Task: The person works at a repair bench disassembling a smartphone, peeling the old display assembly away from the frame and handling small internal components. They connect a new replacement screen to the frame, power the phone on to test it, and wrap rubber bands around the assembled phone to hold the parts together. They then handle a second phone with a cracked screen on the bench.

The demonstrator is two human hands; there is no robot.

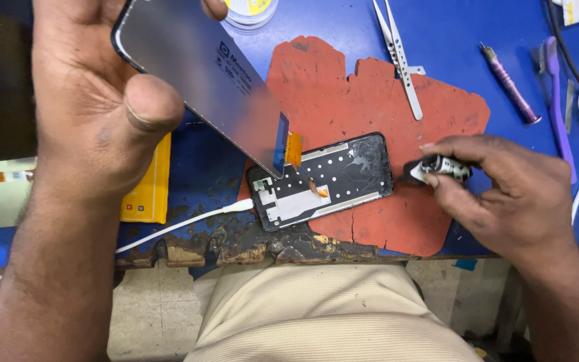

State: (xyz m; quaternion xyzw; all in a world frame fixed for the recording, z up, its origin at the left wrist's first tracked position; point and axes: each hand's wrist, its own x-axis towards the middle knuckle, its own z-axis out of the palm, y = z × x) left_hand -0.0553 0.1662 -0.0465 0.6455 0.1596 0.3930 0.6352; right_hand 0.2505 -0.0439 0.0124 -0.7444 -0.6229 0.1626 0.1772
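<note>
My left hand [95, 100] holds a grey phone screen panel [202, 80] tilted above the bench, its orange flex cable [293, 149] hanging at the lower corner. Under that corner lies an opened phone frame [323, 181] on a worn red mat [370, 121]. My right hand [504, 194] rests on the mat just right of the frame and pinches a small black and white tool [440, 167] whose dark tip points at the frame's right end.
A white cable [182, 224] plugs into the frame's left end. Metal tweezers [400, 60], a purple screwdriver [510, 84] and a purple tool [557, 100] lie on the blue bench. A yellow packet [149, 194] sits at left. The bench's front edge [236, 251] is chipped.
</note>
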